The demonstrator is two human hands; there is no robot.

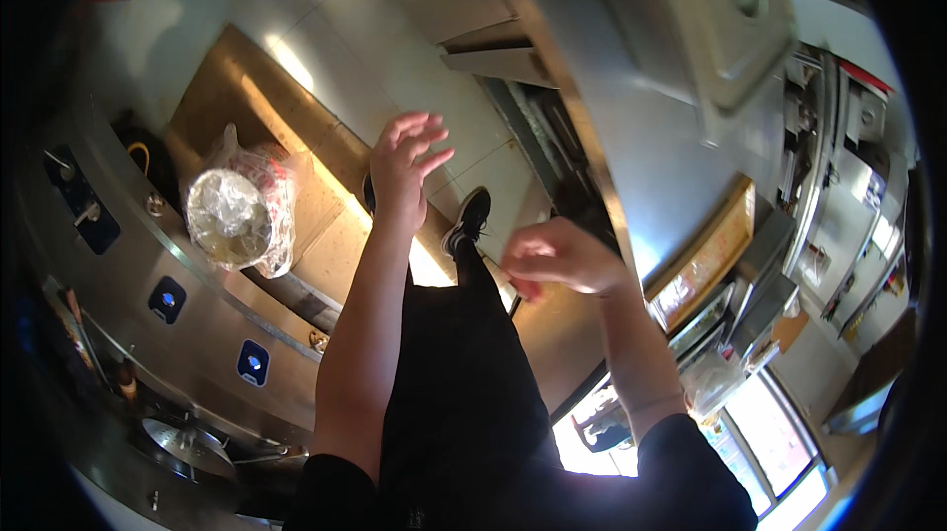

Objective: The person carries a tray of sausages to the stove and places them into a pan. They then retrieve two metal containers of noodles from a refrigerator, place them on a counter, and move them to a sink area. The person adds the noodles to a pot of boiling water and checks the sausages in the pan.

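My left hand [409,168] is raised over the floor with its fingers apart and nothing in it. My right hand [558,257] hangs near the edge of a stainless steel counter [658,161]. It is blurred, its fingers are curled, and whether anything is inside them cannot be made out. To the left of my left hand, a bin lined with a clear plastic bag [281,198] stands on the floor beside a steel cooking range [200,324]. Neither hand touches the bin. Below my hands are my legs and a black shoe [473,213].
Control panels line the range front, and a round metal lid or pan [189,446] rests on its top. On the counter are a blurred steel container [740,28] and a wood-rimmed tray [706,257]. Shelving [836,220] stands beyond. A metal flap [503,65] juts out below the counter.
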